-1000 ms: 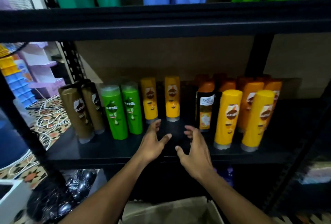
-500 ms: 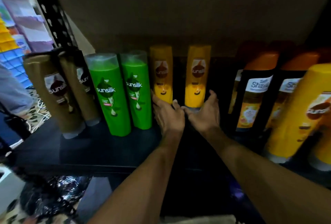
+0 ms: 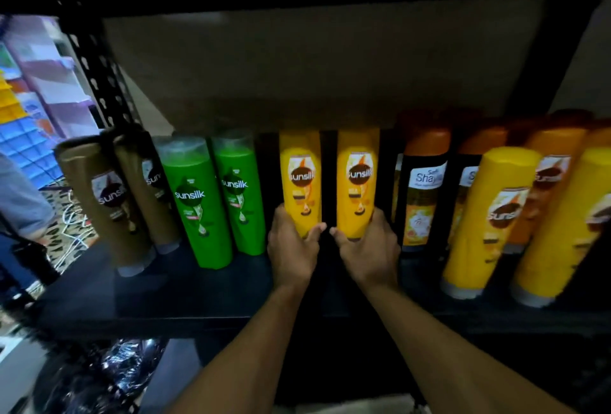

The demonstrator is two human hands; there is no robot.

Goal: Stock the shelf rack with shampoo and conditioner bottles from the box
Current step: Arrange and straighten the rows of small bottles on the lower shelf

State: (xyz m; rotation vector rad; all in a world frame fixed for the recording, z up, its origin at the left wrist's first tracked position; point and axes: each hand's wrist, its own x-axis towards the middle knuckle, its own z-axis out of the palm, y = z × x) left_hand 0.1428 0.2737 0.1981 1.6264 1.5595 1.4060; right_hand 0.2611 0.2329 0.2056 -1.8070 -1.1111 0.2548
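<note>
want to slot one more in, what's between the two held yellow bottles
Nothing: in the head view only a dark bare gap separates the left yellow bottle and the right yellow bottle.

This looks like a small shop. A black steel rack [image 3: 132,294] with a slotted upright [image 3: 96,76] carries stock in neat rows, labels facing out and grouped by kind. From the left stand brown bottles [image 3: 105,202], green bottles [image 3: 195,202], yellow bottles [image 3: 299,179] and orange-capped bottles [image 3: 425,188], many labelled Sunsilk. At the far left, beyond the rack, coloured plastic crates [image 3: 26,145] are stacked.
</note>
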